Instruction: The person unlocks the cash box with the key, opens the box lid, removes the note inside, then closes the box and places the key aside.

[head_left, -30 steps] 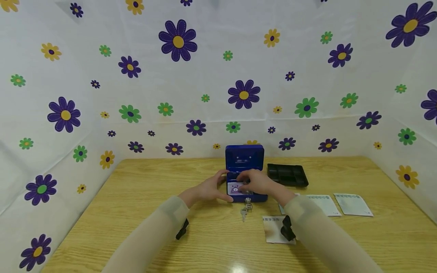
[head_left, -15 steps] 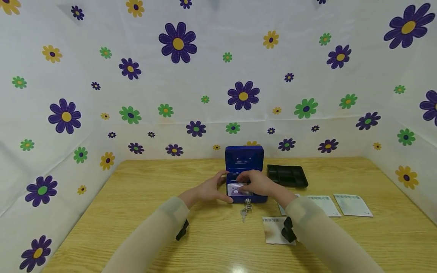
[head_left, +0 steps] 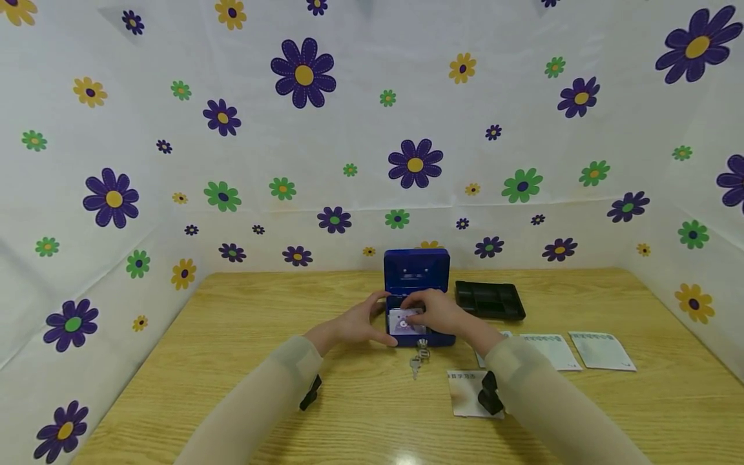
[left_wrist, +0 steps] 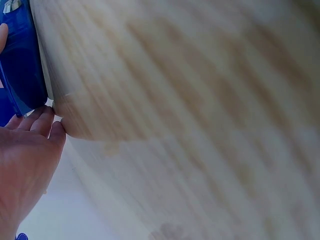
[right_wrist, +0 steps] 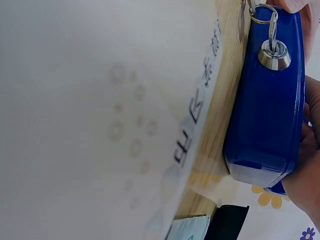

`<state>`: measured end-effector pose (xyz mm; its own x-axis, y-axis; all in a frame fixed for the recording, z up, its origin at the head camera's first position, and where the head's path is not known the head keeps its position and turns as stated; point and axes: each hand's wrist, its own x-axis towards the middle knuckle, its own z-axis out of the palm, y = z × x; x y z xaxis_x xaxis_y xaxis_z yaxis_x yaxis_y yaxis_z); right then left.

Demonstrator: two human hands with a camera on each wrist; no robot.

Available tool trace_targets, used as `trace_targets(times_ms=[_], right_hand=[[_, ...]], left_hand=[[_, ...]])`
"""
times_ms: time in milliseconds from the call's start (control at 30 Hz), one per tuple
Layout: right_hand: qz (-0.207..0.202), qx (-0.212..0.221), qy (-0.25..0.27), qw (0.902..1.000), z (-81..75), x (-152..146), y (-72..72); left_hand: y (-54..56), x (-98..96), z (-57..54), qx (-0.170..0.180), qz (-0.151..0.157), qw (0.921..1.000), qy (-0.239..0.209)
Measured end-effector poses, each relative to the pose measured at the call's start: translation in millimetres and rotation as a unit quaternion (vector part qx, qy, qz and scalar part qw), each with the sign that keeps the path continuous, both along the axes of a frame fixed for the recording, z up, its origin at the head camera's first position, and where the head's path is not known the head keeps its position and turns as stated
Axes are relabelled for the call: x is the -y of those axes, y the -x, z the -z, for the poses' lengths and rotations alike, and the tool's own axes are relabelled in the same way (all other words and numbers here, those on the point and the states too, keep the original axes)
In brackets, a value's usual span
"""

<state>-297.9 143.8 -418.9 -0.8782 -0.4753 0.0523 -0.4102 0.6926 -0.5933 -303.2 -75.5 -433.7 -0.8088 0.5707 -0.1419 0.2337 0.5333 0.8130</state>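
A blue cash box (head_left: pixel 416 270) stands at the back middle of the table with its lid raised. My left hand (head_left: pixel 354 323) grips its left side, thumb at the front corner and fingers towards the back; the left wrist view shows those fingertips at the box's edge. Reaching into the box, my right hand (head_left: pixel 438 310) pinches a pale card with a purple bear picture (head_left: pixel 400 328), partly covered by the fingers. A key sits in the front lock (right_wrist: pixel 274 54), and a second key (head_left: pixel 415 368) hangs from its ring onto the table.
Right of the box lies a black compartment tray (head_left: pixel 489 311). Several pale paper booklets lie on the right: one at the far right (head_left: pixel 602 352), another beside it (head_left: pixel 553 352), one under the right wrist (head_left: pixel 467 395). A flowered white cloth (head_left: pixel 360 129) surrounds the table (head_left: pixel 261 310).
The bear card has shifted slightly rightward and more of its outline shows above the box's inside. My left hand keeps its place on the box; the right hand has barely moved.
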Motion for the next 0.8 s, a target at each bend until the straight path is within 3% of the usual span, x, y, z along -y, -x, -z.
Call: trace_targets(times_ms=[467, 800], right_hand=[[-0.004, -0.019, 0.016, 0.9997, 2.5, -1.2, -0.5], [0.018, -0.058, 0.083, 0.9947, -9.0, -11.1, -4.0]], left_hand=[[-0.4, -1.8, -0.3, 0.008, -0.003, 1.0, 0.001], [0.0, -1.8, 1.4, 0.0, -0.007, 0.9999, 0.007]])
